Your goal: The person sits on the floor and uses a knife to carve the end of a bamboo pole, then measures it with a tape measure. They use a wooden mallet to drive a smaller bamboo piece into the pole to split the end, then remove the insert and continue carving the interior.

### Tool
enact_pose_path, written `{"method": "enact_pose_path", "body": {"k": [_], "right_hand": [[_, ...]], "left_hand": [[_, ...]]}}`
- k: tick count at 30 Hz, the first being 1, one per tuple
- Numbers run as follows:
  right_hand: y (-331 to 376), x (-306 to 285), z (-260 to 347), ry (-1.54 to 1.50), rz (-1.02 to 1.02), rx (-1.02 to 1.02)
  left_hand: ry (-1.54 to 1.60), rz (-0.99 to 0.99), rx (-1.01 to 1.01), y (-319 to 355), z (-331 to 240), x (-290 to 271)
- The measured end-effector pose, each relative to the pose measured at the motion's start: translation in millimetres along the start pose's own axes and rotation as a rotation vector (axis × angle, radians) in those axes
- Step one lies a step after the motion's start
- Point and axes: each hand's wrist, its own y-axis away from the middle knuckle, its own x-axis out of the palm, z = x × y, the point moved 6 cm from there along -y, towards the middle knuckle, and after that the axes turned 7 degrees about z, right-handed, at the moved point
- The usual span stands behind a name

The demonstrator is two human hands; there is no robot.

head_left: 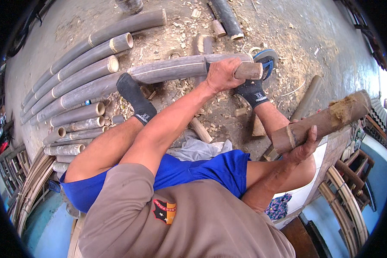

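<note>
My left hand (223, 74) is closed around the thick wooden handle (249, 71) of a cutting tool. Only a sliver of its dark blade shows, against a long bamboo pole (167, 71) with a pale line along it. In my right hand (304, 146) is a stout brown wooden club (320, 122), raised off to the right, with a frayed, fibrous worn patch and a band around its near end. My left foot (135, 94), in a dark sock, presses on the pole. The other foot (252, 91) is beside the pole's right end, near a blue-strapped sandal (267, 60).
Several bamboo poles (94, 41) lie side by side at left, with shorter pieces (79, 118) nearer me. A block (202, 45) sits under the worked pole. Wood chips (176, 34) litter the floor. A dark pole (227, 19) lies ahead; curved bamboo strips (346, 206) stand at right.
</note>
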Motion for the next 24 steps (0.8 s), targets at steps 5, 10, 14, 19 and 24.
{"method": "enact_pose_path", "body": {"k": [5,10,14,19,24], "right_hand": [[2.6,17.1,-0.7,0.069,0.033,-0.003],[3.6,15.7,1.0,0.140,0.005,0.008],[-0.5,22.8,25.8,0.098,-0.059,-0.025],[14.9,93.6,-39.2,0.626,0.603,0.261],[-19.6,32.3,-42.7,0.625,0.359,0.095]], "left_hand": [[0.004,-0.062,-0.002,-3.6,4.7,-5.3],[0.021,-0.072,-0.027,-3.3,5.1,-9.0],[0.066,0.001,-0.138,-8.6,10.3,-9.6],[0.094,-0.023,-0.161,-11.4,21.7,-4.4],[-0.011,-0.079,-0.199,4.3,25.5,-19.8]]}}
